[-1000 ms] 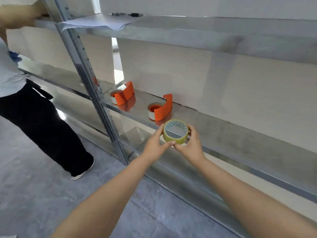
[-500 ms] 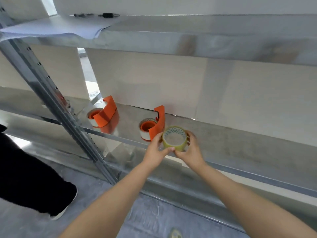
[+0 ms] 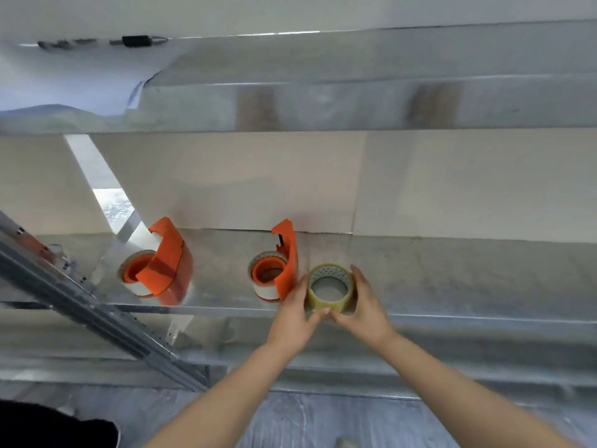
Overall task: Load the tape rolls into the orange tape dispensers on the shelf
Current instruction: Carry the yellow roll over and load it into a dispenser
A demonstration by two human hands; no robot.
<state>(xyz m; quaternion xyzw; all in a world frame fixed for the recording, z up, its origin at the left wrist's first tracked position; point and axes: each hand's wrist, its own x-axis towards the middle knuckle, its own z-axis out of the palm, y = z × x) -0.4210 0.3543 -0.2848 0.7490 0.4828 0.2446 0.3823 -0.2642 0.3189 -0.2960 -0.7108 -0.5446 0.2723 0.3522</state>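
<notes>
A yellowish clear tape roll (image 3: 329,301) sits between my two hands at the front edge of the metal shelf (image 3: 452,286). My left hand (image 3: 292,313) grips its left side and my right hand (image 3: 363,307) grips its right side, thumbs meeting below the roll. Just left of the roll stands an orange tape dispenser (image 3: 284,263) holding a roll of tape, close to my left hand. A second orange dispenser (image 3: 160,263), also holding a roll, lies further left on the same shelf.
An upper shelf (image 3: 355,101) overhangs, with white paper (image 3: 74,76) and a small black object (image 3: 137,40) on it. A slanted metal upright (image 3: 84,312) crosses at left. Another person's dark clothing (image 3: 55,428) shows at bottom left. Bare shelf surface extends to the right.
The view has swung right and closer to the shelf. Both hands have carried the tape roll forward to the shelf's front edge, beside the right dispenser.
</notes>
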